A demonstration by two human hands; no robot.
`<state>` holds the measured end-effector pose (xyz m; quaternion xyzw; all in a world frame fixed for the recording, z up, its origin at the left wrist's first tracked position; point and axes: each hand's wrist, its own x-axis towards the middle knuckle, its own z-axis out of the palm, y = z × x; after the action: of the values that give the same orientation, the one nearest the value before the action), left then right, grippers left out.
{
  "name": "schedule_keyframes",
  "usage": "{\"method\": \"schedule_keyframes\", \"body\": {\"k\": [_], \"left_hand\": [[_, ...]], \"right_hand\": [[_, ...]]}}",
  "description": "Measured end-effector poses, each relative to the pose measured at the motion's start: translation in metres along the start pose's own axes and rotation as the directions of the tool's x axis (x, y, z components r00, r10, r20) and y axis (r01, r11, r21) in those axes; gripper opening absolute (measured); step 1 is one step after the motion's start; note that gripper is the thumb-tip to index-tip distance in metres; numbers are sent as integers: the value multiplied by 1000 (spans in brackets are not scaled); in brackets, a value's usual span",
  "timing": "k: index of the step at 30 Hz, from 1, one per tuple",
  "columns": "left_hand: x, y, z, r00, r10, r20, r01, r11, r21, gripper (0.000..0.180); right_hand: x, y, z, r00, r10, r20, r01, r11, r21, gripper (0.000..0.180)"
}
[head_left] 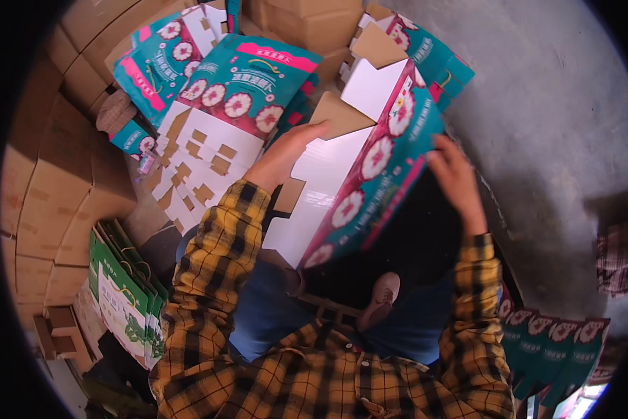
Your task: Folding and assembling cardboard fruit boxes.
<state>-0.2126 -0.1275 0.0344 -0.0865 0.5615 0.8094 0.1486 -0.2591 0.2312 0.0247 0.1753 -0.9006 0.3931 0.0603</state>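
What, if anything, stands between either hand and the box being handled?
Nothing visible. The left hand holds the box by a brown flap. The right hand is at its teal side with nothing between, though blur hides whether it touches.

Left grip (291, 152) holds a teal carton (361, 166), right grip (451, 167) at its edge.
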Motion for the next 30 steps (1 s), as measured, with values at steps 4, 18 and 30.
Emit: {"method": "schedule_keyframes", "body": {"k": [4,18,30], "left_hand": [[28,-12,22,999,-3,54,0,998,58,42],[29,-26,56,993,99,63,-95,994,-62,45],[-26,-41,65,839,221,498,-492,700,518,113]], "right_hand": [[-47,-84,67,994,-45,100,37,996,79,79],[-44,-86,62,948,265,175,-292,945,150,54],[-45,-26,24,811,534,238,-522,478,706,42]]}}
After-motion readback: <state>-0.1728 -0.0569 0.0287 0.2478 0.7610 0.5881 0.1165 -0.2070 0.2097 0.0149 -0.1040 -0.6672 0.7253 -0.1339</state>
